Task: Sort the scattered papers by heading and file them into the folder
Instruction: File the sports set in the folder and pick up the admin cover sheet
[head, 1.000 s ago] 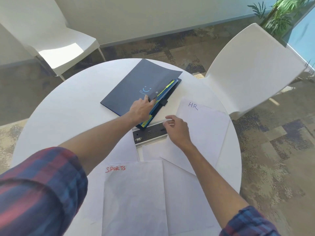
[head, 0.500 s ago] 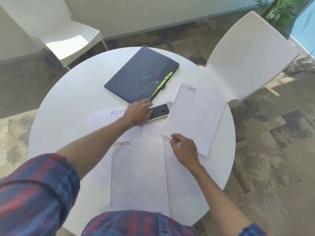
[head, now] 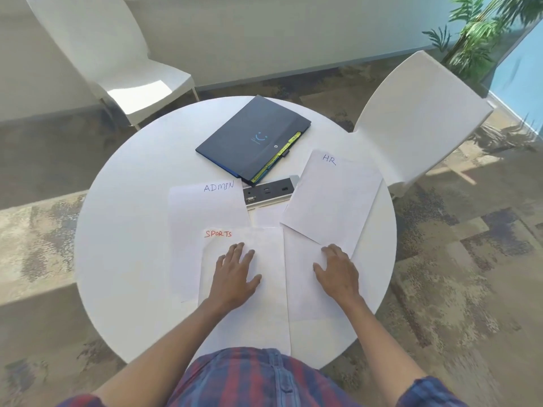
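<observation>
Both hands are pulling back from the closed folder at the counter's far side, the left hand now pressing flat, fingers spread, on the SPORTS sheet, the right hand resting loose-fingered on the paper below the HR sheet, so sorting is just beginning.

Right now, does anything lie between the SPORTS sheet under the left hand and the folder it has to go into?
Partly. The ADMIN sheet and the table's socket panel lie on the table between the SPORTS sheet and the folder, which is closed. The left hand rests flat on the sheet, so lifting over them looks easy.
</observation>
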Demonstrator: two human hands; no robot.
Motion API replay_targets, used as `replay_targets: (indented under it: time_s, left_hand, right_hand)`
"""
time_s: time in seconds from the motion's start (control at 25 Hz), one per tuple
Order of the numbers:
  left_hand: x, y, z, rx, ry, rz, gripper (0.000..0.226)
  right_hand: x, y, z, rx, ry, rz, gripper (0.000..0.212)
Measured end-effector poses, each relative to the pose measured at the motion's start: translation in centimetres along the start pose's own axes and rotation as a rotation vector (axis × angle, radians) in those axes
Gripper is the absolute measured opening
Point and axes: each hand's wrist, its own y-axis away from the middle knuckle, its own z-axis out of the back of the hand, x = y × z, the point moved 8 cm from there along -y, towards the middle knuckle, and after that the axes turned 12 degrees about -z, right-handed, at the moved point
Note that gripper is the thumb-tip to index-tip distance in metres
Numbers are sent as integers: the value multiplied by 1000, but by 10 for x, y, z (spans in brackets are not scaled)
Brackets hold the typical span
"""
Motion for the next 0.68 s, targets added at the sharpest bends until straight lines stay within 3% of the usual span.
replay_targets:
  time_s: [0.2,0.36,0.52,0.68]
  left_hand:
    - [5,15,-15,55,44,25,70]
    - [28,38,4,-165,74,213,69]
    - [58,81,5,-213,127,554,76]
    - [65,101,-9,-173,157,604,69]
  right_hand:
    - [-1,7,-6,49,137,76,58]
    - [30,37,-13,74,75,164,58]
    - [50,60,-44,192,-54,46,50]
    - [57,64,-55,168,-140,-80,44]
